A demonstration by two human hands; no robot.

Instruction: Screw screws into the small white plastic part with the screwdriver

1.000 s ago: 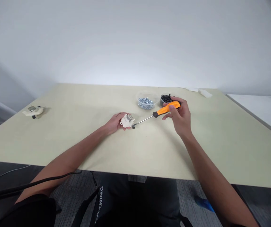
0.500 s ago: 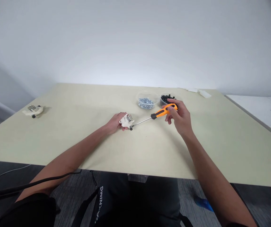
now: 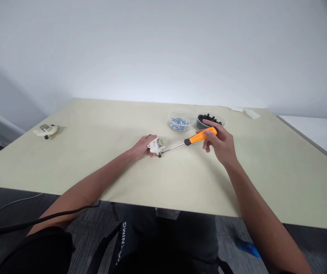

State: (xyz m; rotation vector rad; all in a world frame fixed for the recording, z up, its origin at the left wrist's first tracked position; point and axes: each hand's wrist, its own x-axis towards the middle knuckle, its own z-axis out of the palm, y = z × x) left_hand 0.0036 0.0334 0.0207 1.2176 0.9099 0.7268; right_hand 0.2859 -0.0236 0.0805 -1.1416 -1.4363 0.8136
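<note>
Close to the middle of the table, my left hand (image 3: 142,147) is closed around a white plastic part with a small motor (image 3: 154,146). A small black piece (image 3: 160,155) sits at its lower right corner. My right hand (image 3: 222,142) grips an orange and black screwdriver (image 3: 200,136) by the handle, index finger stretched along the top. The shaft slants down to the left, and its tip meets the white part beside the black piece. Whether a screw is under the tip is too small to tell.
Behind the screwdriver stand a clear tub of silvery screws (image 3: 179,124) and a clear tub of black pieces (image 3: 209,118). A second white motor part (image 3: 47,130) lies at the far left of the table. White scraps (image 3: 251,113) rest at the back right edge.
The whole scene has shifted slightly right as the head turned. The screwdriver handle has rolled in my right hand, now showing more plain orange. Its tip stays against the white part.
</note>
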